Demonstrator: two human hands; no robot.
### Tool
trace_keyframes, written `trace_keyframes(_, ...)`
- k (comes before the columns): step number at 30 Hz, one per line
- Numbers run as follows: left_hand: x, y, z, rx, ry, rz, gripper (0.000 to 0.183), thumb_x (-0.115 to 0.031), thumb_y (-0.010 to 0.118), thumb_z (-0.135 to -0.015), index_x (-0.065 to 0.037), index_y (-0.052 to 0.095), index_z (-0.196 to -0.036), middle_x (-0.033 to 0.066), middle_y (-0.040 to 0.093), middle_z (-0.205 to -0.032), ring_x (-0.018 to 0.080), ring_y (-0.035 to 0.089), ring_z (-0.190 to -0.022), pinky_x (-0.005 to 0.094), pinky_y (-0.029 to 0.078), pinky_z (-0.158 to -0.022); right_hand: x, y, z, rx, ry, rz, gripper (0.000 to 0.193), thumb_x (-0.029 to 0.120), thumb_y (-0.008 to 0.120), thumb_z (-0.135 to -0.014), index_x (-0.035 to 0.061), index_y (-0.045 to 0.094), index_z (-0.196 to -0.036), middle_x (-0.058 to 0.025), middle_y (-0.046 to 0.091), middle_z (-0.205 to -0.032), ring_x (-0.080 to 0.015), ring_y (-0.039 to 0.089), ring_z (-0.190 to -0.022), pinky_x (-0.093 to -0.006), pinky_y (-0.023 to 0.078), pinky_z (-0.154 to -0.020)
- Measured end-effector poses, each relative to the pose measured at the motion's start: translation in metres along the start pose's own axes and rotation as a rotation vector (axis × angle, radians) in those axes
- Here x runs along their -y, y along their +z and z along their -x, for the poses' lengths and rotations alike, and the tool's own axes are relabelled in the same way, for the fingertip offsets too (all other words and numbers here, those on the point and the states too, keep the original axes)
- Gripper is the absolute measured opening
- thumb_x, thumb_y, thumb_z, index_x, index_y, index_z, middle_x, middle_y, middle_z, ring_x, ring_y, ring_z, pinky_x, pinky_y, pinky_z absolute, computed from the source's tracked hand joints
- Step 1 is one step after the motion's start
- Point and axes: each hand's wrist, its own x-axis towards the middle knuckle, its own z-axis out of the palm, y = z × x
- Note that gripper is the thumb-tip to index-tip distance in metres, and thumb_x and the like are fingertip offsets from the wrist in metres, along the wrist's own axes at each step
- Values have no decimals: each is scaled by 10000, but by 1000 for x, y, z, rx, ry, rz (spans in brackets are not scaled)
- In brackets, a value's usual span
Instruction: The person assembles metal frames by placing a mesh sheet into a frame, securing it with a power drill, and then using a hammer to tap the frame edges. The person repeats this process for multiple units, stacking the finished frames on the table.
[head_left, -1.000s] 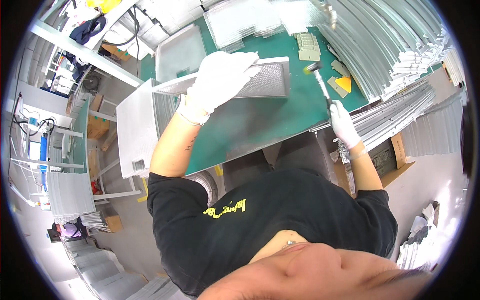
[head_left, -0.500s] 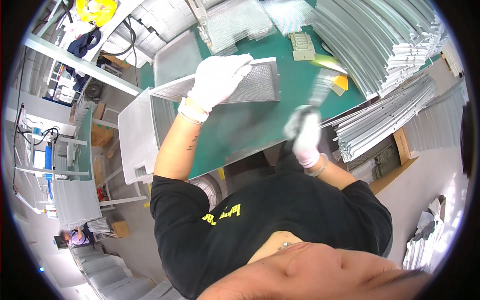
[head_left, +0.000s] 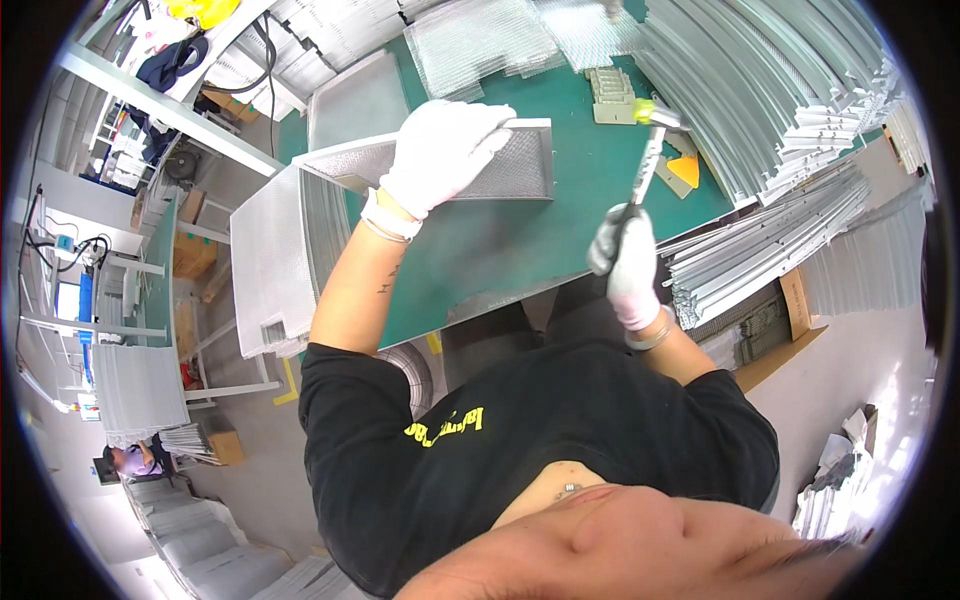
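Metal frame (head_left: 526, 166) being grasped under left hand (head_left: 443, 155) | hammer (head_left: 648, 168) being gripped by right hand (head_left: 632, 268), head (head_left: 661, 115) being carried farther from frame | no blow being landed

The panel (head_left: 527, 165) is a long grey mesh sheet in a pale metal frame, held tilted on its long side over the table (head_left: 590, 165), its middle hidden from view; whether its lower edge touches is unclear. The hammer (head_left: 648, 165), apart to its right, has a pale shaft, black grip and a head with one yellow-green end, pointing away from the person.
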Motion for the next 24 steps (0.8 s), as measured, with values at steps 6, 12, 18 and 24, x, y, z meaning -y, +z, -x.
trace_keyframes(6, -44, 42, -2, -385, -148, -205, 510, -460, 814, -710, -59, 664, -986, 104, 630, -1029, 335, 577, -1056, 678, 228, -1136, 104, -14, -24, 261, -277, 1038, 408, 239, 452, -1065, 6, 514, -1394, -31, 592, -806, -90, 503, -646, -234, 435, -596)
trace_keyframes(12, -51, 70, -10, -655, -260, -198, 458, -371, 846, -627, -83, 617, -900, 80, 581, -890, 303, 560, -941, 625, 300, -1086, 217, 46, -16, 477, -866, 1134, 592, 297, 449, -1083, 8, 271, -1568, -52, 561, -804, -75, 453, -623, -213, 374, -549)
trace_keyframes(18, -60, 75, -5, -676, -262, -186, 411, -341, 835, -596, -91, 622, -843, 73, 576, -843, 302, 562, -902, 619, 332, -1061, 172, 25, -14, 595, -571, 1839, 560, 111, 556, -983, 93, 426, -1527, -176, 700, -1054, -328, 690, -818, -416, 527, -729)
trace_keyframes(24, -61, 70, 7, -732, -224, -177, 340, -349, 811, -605, -124, 601, -750, 68, 560, -830, 290, 546, -879, 561, 318, -1073, 139, -1, -18, 484, -351, 1708, 505, 74, 550, -973, 131, 511, -1474, -203, 663, -1180, -354, 659, -1054, -394, 515, -919)
